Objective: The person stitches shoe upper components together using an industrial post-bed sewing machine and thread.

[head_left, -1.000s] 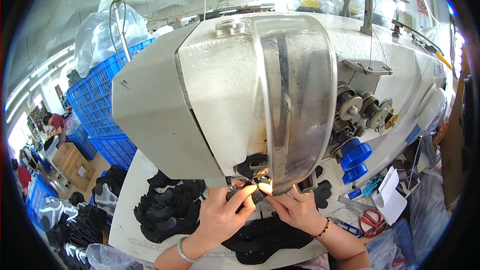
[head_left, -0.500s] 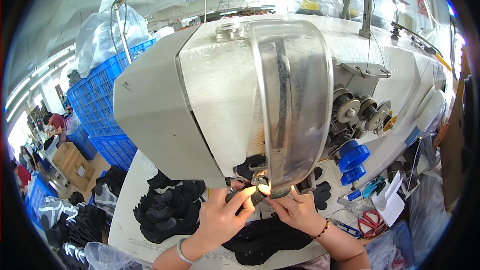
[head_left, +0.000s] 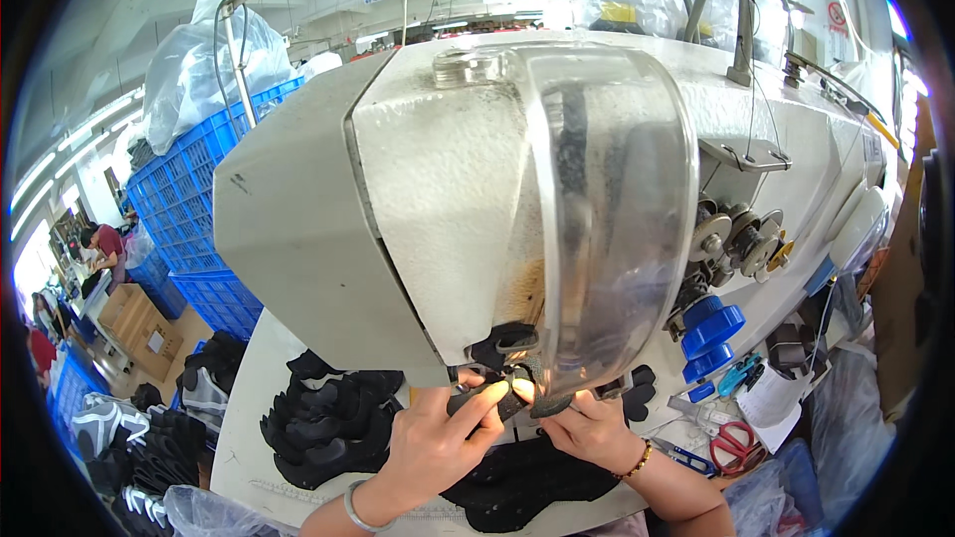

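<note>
Below the head of a white sewing machine [head_left: 448, 199], my two hands hold a dark grey, curved fabric piece [head_left: 551, 405] at the lit needle area. My left hand [head_left: 430, 447] pinches its left part, thumb and forefinger close to the presser foot. My right hand [head_left: 594, 430] grips the right part, fingers curled. The machine's clear plastic guard [head_left: 617, 219] covers part of the work, so the needle is hard to see. A large black fabric piece [head_left: 532, 485] lies flat on the table between my wrists.
Left of my hands is a heap of black cut pieces [head_left: 333, 428]. Red-handled scissors [head_left: 731, 445], a paper sheet [head_left: 774, 403] and blue-handled snips [head_left: 738, 376] lie at right. Blue crates [head_left: 189, 194] and a cardboard box [head_left: 139, 330] stand beyond; a person [head_left: 109, 247] works far left.
The view has moved slightly closer to the machine. Both hands stay on the fabric piece by the needle, with only a small shift of the fingers.
</note>
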`<state>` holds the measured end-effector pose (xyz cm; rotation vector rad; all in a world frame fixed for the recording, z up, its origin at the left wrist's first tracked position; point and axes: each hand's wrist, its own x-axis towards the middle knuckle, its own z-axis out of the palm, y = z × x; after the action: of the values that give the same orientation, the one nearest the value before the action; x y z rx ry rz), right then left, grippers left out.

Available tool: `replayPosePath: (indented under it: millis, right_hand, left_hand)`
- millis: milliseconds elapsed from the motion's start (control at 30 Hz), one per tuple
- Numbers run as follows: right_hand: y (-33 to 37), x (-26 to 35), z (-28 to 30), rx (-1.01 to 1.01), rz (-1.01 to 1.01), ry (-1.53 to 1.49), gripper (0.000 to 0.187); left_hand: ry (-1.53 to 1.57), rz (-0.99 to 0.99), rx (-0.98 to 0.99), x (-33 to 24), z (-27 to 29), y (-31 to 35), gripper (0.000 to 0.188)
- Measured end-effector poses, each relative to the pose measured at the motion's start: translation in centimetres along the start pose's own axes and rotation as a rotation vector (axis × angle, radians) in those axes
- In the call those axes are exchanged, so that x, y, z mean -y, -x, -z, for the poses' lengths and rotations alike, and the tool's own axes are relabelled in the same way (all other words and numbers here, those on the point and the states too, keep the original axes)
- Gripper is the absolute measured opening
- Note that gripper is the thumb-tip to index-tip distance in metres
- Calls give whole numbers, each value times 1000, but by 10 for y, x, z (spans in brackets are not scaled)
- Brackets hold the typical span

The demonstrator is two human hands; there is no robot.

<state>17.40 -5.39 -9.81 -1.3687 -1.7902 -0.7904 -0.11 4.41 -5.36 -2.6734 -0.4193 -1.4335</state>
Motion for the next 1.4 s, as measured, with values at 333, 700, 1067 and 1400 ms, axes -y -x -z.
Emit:
replayPosePath:
  millis: [333, 700, 1067, 1400]
  right_hand:
    - [4, 1, -4, -74, -33, -36, 40]
    - [-9, 11, 10, -130, -159, -192, 27]
    - [-30, 59, -10, 292, -1085, -1564, 27]
    - [-21, 51, -22, 284, -991, -1572, 30]
  left_hand:
    - [12, 62, 62, -1, 3, -3, 30]
    - [-67, -97, 237, -1, 27, -14, 34]
    - [255, -152, 259, 34, 36, -14, 34]
    - [165, -276, 353, 30, 42, -12, 37]
